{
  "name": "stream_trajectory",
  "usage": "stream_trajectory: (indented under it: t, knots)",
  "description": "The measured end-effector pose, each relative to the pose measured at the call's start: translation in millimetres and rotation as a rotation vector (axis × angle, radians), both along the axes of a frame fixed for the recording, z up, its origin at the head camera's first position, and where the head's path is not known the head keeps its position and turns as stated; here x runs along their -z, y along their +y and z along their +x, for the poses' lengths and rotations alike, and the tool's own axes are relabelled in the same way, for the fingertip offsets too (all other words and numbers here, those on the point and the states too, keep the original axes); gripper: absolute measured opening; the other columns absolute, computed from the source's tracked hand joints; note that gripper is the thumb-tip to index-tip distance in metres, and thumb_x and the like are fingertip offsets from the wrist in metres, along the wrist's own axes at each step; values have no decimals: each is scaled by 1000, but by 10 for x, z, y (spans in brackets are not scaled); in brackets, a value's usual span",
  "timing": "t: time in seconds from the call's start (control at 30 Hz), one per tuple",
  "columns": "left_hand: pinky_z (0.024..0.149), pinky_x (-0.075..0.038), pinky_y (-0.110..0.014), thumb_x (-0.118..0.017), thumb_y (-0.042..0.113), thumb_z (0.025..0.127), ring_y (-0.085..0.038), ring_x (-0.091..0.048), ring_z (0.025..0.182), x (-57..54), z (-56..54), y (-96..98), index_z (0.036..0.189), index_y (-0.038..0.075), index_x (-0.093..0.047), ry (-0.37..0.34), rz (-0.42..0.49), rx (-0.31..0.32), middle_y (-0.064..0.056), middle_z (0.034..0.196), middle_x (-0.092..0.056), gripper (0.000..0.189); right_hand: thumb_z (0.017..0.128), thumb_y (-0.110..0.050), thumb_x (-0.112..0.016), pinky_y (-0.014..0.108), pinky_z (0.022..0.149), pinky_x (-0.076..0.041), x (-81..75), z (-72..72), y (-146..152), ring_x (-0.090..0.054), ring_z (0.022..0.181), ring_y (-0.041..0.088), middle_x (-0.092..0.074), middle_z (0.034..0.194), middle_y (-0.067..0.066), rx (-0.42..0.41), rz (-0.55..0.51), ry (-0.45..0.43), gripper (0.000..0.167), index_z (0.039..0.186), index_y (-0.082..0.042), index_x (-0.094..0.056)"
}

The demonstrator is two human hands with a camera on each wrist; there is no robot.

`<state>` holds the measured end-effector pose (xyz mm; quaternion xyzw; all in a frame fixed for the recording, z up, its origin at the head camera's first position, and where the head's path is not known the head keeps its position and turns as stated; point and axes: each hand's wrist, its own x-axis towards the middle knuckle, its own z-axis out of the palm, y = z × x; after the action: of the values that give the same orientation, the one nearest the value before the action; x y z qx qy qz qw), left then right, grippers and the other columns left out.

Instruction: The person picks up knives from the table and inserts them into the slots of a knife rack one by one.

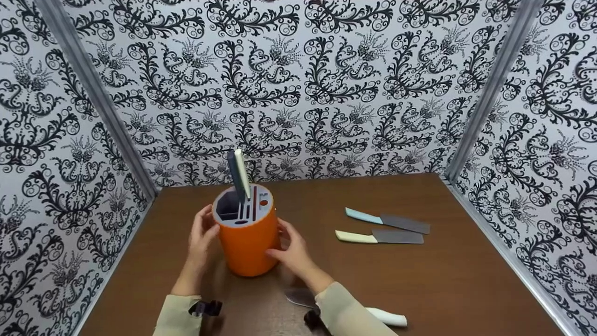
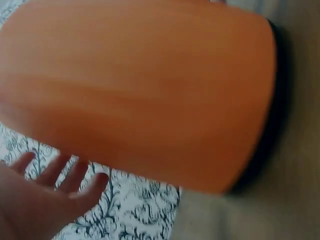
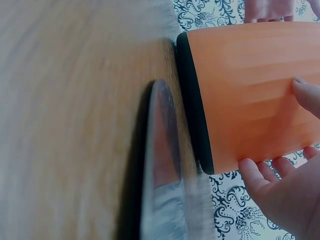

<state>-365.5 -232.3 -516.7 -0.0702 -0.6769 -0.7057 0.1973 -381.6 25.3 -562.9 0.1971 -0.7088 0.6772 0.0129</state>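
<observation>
- Head view: the orange knife holder (image 1: 249, 249) stands upright between my hands, its long axis running up and down, its slotted top facing up.
- My left fingers (image 1: 198, 224) curve around its left wall near the rim; my right fingers (image 1: 291, 233) cup the right wall lower down, thumb on the front. Both sets are spread wide to hold it; how hard they press, I cannot tell. Neither side is plainly nearer.
- Two handles stick up side by side from the holder's slots, one dark (image 1: 236, 172), one cream (image 1: 242, 170); what hangs below is hidden. A large compartment (image 1: 227, 204) lies left of them, a round hole (image 1: 263, 202) right.
- Well off to the right on the surface (image 1: 447, 275), nearer my right fingers, lie a blue-handled knife (image 1: 361, 215) and a yellow-handled knife (image 1: 357, 237), handles towards the holder.
- A white-handled knife (image 1: 389, 317) lies partly hidden by my right sleeve (image 1: 350, 312), blade towards the holder's foot.
</observation>
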Motion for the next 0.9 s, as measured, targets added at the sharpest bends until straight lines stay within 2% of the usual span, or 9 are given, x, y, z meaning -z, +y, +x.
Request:
stream_trajectory:
  t: [0.07,0.13,0.27,0.37,0.47,0.57,0.67,0.9]
  knots:
    - [104,-49,-19,-59,3,98,-8,-57,126,61,-6,-47,160,2,-39,18,-92,52,-15,147,-57,66,87,0,-85,58,115,-49,-10,-11,2,-56,140,42,-54,155,21,-1,-3,1,81,158,-7,-46]
    - [106,-50,-21,-66,3,95,-9,-57,129,115,-8,-74,164,9,-36,11,-158,92,-17,154,-53,76,87,1,-85,58,114,-50,-17,-18,9,-56,139,42,-54,155,21,-1,-2,9,81,158,-7,-46]
    - [105,-54,-27,-79,3,86,-13,-57,133,179,13,-63,168,19,-28,-18,-199,128,-15,162,-47,98,89,-1,-84,58,115,-49,-20,-22,23,-55,141,44,-53,156,21,-13,-2,7,80,158,-6,-45]
    - [105,-54,-27,-87,0,78,-17,-56,136,229,25,-30,170,23,-21,-13,-202,118,-14,165,-44,115,90,-3,-83,57,117,-48,-1,-20,28,-54,142,43,-52,157,19,-22,4,-7,79,159,-9,-45]
    - [106,-51,-22,-92,1,74,-22,-53,139,287,27,2,171,24,-18,-25,-233,104,-12,166,-42,124,91,-4,-83,57,117,-48,19,-9,39,-54,142,43,-53,158,18,-20,12,-17,77,158,-11,-46]
    - [110,-48,-21,-96,4,73,-25,-48,144,324,28,17,171,22,-16,-51,-269,90,-11,168,-40,128,89,-3,-84,58,114,-50,39,-21,45,-56,139,45,-54,155,22,-19,3,-13,77,157,-8,-47]
    - [112,-46,-22,-98,6,72,-23,-46,145,323,28,20,171,20,-17,-73,-299,76,-9,168,-39,128,87,1,-84,59,111,-52,44,-54,38,-57,136,48,-55,152,26,-23,-19,-2,77,155,-3,-48]
    - [112,-44,-19,-99,8,71,-21,-49,145,322,22,21,171,20,-16,-60,-323,62,-8,167,-41,130,88,-1,-84,58,111,-52,9,-56,30,-57,136,49,-56,151,26,-30,-11,12,75,154,-4,-49]
